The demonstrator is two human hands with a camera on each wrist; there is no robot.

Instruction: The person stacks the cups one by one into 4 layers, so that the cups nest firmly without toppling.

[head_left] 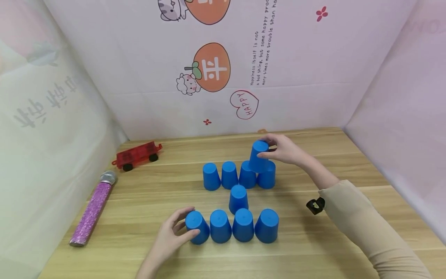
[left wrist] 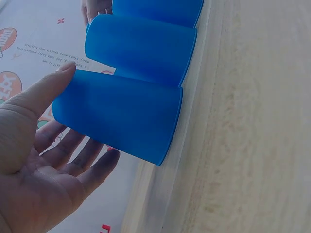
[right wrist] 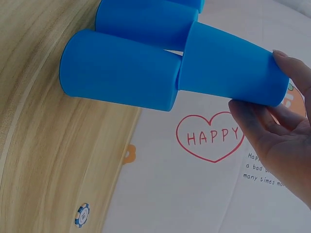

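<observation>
My right hand (head_left: 283,149) grips an upside-down blue cup (head_left: 259,157) near its closed end. In the right wrist view, that cup's rim meets the closed end of a lower blue cup (right wrist: 119,70), spanning the two rightmost cups of the back row. My left hand (head_left: 173,231) has its thumb and fingers around the leftmost front-row blue cup (head_left: 197,228); the left wrist view shows the thumb (left wrist: 53,90) against its side. Other front-row cups, such as one blue cup (head_left: 220,226), stand upside down to the right. A single blue cup (head_left: 238,199) stands between the rows.
A red toy wagon (head_left: 137,155) with black wheels lies at the back left. Nearer is a glittery pink microphone (head_left: 92,213). White printed cloth (head_left: 296,66) walls the wooden table (head_left: 156,197) at the back and sides. A poker chip (right wrist: 82,215) print shows in the right wrist view.
</observation>
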